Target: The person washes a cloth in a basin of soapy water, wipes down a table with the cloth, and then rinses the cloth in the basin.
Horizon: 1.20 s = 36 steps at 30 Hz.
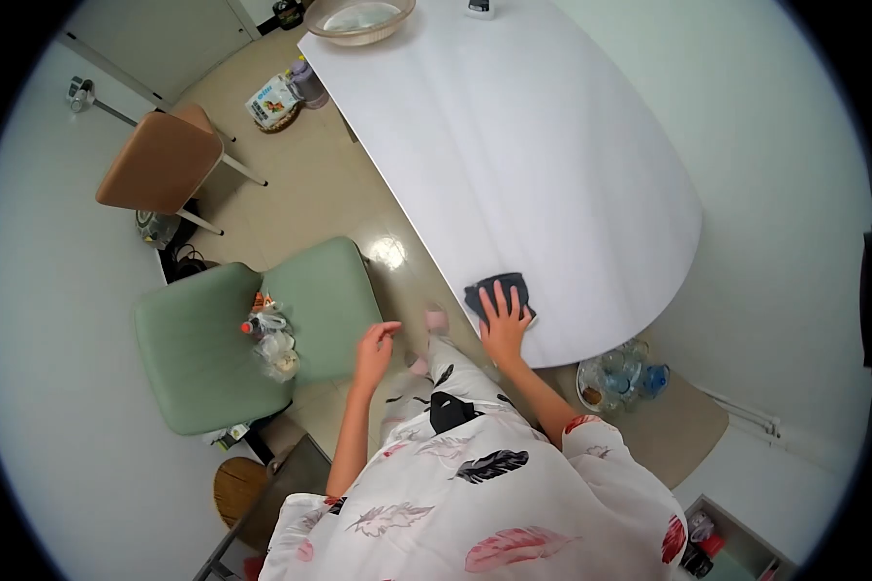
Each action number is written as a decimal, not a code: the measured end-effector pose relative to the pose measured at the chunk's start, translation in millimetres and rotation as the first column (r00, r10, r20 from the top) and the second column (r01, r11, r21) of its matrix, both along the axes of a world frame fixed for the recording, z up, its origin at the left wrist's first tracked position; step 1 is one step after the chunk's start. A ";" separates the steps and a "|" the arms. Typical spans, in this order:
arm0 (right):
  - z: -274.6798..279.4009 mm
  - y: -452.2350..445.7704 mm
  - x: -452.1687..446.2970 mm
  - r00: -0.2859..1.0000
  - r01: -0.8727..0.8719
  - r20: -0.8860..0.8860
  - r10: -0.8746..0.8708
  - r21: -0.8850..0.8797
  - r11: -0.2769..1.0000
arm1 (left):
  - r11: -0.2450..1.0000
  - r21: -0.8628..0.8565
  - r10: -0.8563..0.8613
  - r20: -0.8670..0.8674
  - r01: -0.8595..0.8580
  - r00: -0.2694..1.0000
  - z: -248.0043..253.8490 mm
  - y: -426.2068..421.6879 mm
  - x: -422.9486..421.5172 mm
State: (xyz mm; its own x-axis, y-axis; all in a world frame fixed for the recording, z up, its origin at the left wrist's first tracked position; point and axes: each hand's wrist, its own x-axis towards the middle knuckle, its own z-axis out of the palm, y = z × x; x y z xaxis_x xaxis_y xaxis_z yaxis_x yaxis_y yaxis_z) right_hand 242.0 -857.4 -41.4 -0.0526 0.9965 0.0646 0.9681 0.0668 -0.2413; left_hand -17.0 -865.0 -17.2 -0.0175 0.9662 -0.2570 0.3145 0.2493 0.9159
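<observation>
My right hand [503,320] lies on a dark grey cloth [485,290] near the edge of the white table [543,155]. Its fingers are stretched out and spread over the folded cloth, pressing it flat to the tabletop. Beside the table, my left hand [376,347] hangs in the air above the floor, near the green chair [325,300]. Its fingers are loosely bent and partly apart, with nothing visible in them.
A bowl [363,21] and a small dark-and-white item [480,8] stand at the table's far end. Bagged items and a bottle [252,327] rest on the green chair. A tray of glassware [618,376] sits beyond the near corner. A brown chair [165,160] stands left.
</observation>
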 end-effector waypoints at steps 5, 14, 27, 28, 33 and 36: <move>-6.3 35.2 -12.6 0.972 -0.234 0.014 0.234 -0.003 0.972 | 0.997 -0.013 -0.071 -0.004 0.071 0.997 11.3 45.4 -2.6; -9.2 175.4 -106.1 0.944 -0.270 -0.144 0.296 0.176 0.947 | 0.982 0.022 -0.188 -0.076 0.190 0.979 29.6 145.0 5.0; 1.2 -44.4 -45.5 0.834 0.544 0.132 -0.535 -0.042 0.838 | 0.945 0.105 -0.318 0.063 0.310 0.946 4.9 346.5 -23.6; -9.1 -24.7 -68.9 0.628 0.760 0.171 -0.759 0.075 0.646 | 0.926 0.131 -0.366 0.084 0.354 0.927 8.1 363.6 -22.4; -35.7 115.5 -147.4 -0.254 0.942 0.231 -0.939 0.278 -0.187 | 0.700 0.241 -0.677 -0.076 0.672 0.732 16.3 452.7 -49.5; -31.2 224.6 -198.7 -0.054 0.989 0.150 -0.987 0.142 -0.033 | 0.620 0.274 -0.727 -0.153 0.736 0.669 38.1 494.8 -90.1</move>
State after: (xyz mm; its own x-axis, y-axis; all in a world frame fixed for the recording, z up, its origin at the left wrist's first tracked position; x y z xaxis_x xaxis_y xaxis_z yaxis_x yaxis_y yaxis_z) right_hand 43.2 -632.7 -72.6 0.9800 0.0292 0.1966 0.0459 -0.9957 -0.0810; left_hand -107.1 -370.2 20.9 0.7258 0.6876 0.0229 0.2988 -0.3451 0.8897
